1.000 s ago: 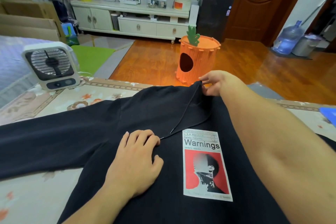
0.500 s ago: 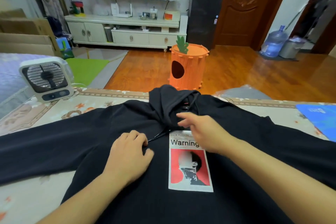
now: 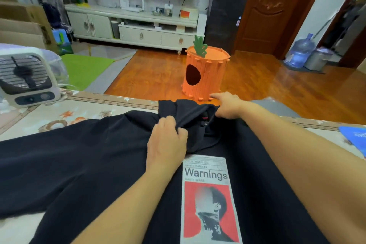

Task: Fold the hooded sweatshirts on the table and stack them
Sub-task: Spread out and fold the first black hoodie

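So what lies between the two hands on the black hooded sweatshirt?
In the head view, the bunched black hood of the sweatshirt, gripped by left hand and right hand.

A sweatshirt [image 3: 95,164] lay spread front-up across the table [image 3: 83,111], its hood [image 3: 188,117] toward the far edge. The left hand [image 3: 167,142] rested on the hood's near left part; the right hand [image 3: 227,106] was at its far right. A fan [image 3: 25,79] stood on the table's far left. A bin [image 3: 206,73] stood on the floor behind the table.
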A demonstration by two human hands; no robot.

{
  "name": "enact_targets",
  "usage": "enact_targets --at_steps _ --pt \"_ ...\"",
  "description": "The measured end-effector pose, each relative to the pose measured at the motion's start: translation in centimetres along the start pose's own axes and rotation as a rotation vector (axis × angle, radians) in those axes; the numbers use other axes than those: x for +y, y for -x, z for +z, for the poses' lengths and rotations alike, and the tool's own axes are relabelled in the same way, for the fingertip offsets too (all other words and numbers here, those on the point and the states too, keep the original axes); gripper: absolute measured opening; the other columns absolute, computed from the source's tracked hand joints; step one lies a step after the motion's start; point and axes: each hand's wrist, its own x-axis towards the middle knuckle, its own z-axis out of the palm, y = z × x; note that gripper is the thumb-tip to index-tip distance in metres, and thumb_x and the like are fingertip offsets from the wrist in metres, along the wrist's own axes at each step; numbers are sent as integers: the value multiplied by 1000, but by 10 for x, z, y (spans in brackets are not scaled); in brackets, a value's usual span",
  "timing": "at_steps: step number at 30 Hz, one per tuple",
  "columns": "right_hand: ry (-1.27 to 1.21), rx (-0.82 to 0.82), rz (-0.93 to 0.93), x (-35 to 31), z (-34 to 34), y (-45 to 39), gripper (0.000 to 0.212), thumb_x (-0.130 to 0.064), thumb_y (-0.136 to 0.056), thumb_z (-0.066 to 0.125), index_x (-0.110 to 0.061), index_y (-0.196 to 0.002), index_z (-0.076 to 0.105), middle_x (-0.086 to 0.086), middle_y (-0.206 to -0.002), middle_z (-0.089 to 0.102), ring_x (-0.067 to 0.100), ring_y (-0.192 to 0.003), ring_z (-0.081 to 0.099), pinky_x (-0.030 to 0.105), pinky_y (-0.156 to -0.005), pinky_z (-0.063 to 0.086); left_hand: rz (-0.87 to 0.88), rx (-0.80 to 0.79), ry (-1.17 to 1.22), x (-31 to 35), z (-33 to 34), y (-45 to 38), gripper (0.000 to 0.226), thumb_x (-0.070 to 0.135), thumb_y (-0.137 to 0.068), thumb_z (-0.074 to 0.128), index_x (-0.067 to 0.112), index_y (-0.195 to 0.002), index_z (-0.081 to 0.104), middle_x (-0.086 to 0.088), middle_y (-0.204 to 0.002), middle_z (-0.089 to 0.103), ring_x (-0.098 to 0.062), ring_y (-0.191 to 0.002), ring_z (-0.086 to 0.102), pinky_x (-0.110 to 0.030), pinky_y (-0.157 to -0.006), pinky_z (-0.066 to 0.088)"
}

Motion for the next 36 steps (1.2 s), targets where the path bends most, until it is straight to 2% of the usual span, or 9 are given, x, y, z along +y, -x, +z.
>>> enact_targets --at_steps 5,8,14,19,27,30,32,34,36 --pt "-326 -301 -182 -33 -5 -27 73 -24 -79 68 -40 -147 46 -3 -154 41 22 -136 42 42 -115 37 -121 224 380 -6 -6 -2 21 16 -99 43 16 -79 36 1 -83 42 -10 -70 37 -23 -61 35" --pt "-38 -323 -335 -57 6 -32 75 -33 -83 69 -39 -151 39 -3 -153 43 22 -136 43 41 -117 33 -116 290 456 -7 -8 -3 23 15 -100 43 18 -79 36 2 -82 42 -11 -72 36 -26 -66 37" --pt "263 283 -268 -48 21 -43 38 -26 -90 53 -39 -122 69 -3 -127 67 31 -125 51 50 -115 28 -89 307 487 -7 -9 1 14 9 -97 45 10 -83 43 -7 -86 48 -23 -79 44 -37 -70 42" --pt "-251 44 -184 -35 1 -35 26 -11 -91 58 -27 -84 76 -2 -95 73 20 -96 65 37 -87 55 -123 296 443 -6 -9 -1 14 7 -93 44 11 -80 42 -2 -85 46 -19 -77 43 -37 -68 41" --pt "-568 270 -292 -48 -46 -14 11 -13 -90 70 -21 -83 68 -1 -88 68 15 -85 64 28 -70 52 -145 303 463 -4 -11 1 17 8 -95 42 12 -79 38 -2 -81 42 -11 -68 36 -26 -60 34" --pt "-16 743 -577 -50 -62 -5 18 -2 -85 62 -18 -90 56 2 -89 58 22 -74 51 32 -61 35 -150 307 459 -4 -12 1 16 10 -97 42 11 -81 40 -5 -83 44 -12 -68 36 -35 -62 38" --pt "458 973 -693 -37 -73 0 26 1 -82 61 -13 -102 52 10 -94 56 29 -75 49 37 -63 37 -155 320 471 -3 -12 1 17 9 -97 42 12 -81 41 -6 -83 45 -13 -69 37 -35 -63 38" --pt "504 1029 -506 -20 -84 3 36 -1 -80 64 -12 -111 50 14 -103 55 35 -90 53 43 -72 43 -167 329 481 -3 -13 2 17 8 -97 41 11 -81 41 -7 -82 46 -17 -70 38 -37 -63 38" --pt "136 1009 -163 -8 -94 10 42 -2 -81 65 -14 -120 53 13 -116 52 34 -104 51 42 -80 47 -185 362 485 -4 -14 1 16 8 -96 41 11 -80 41 -8 -82 46 -21 -73 40 -39 -65 37"
